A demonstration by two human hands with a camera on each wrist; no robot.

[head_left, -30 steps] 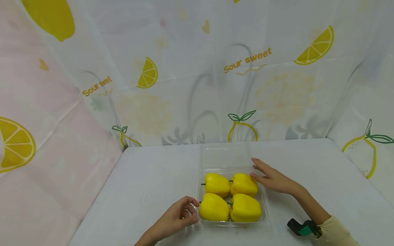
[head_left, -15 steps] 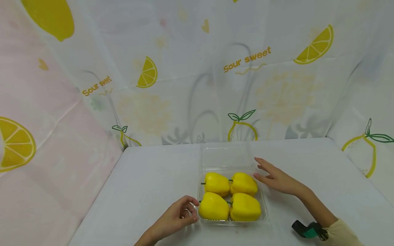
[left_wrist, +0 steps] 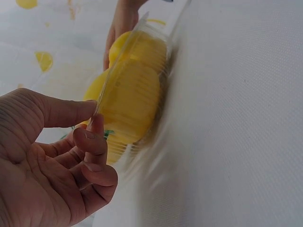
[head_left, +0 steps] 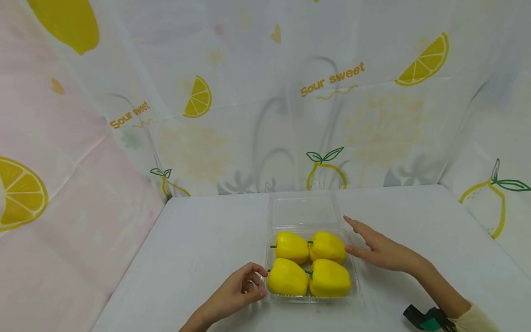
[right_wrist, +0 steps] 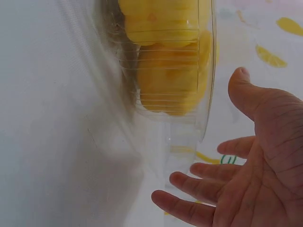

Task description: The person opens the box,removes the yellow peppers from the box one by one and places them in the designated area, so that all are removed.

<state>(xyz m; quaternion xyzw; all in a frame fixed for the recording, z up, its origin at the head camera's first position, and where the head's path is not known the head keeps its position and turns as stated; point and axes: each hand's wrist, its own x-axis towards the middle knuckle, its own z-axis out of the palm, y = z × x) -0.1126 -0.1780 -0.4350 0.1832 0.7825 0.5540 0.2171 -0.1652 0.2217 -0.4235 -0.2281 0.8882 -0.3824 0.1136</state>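
Several yellow bell peppers lie in a clear plastic clamshell box (head_left: pixel 311 299), filling it in two rows. One front pepper (head_left: pixel 330 278) and a back pepper (head_left: pixel 327 247) are on the right side. The box's lid (head_left: pixel 304 212) is folded back flat behind them. At the left side, my left hand (head_left: pixel 236 290) pinches the box's rim (left_wrist: pixel 110 75) between thumb and index finger, its other fingers curled. My right hand (head_left: pixel 379 246) hovers beside the right edge with fingers spread and nothing in it. The right wrist view shows its thumb apart from the box wall.
The box sits on a white table (head_left: pixel 199 240). Behind it hangs a white curtain (head_left: pixel 257 138) printed with lemons, and a pinkish panel (head_left: pixel 74 207) rises at the left. A black and green device (head_left: pixel 429 320) is on the right wrist by the sleeve (head_left: pixel 474 318).
My right hand has drawn away to the right and slightly nearer me, its thumb leaving the back right pepper. The left hand stays on the rim.
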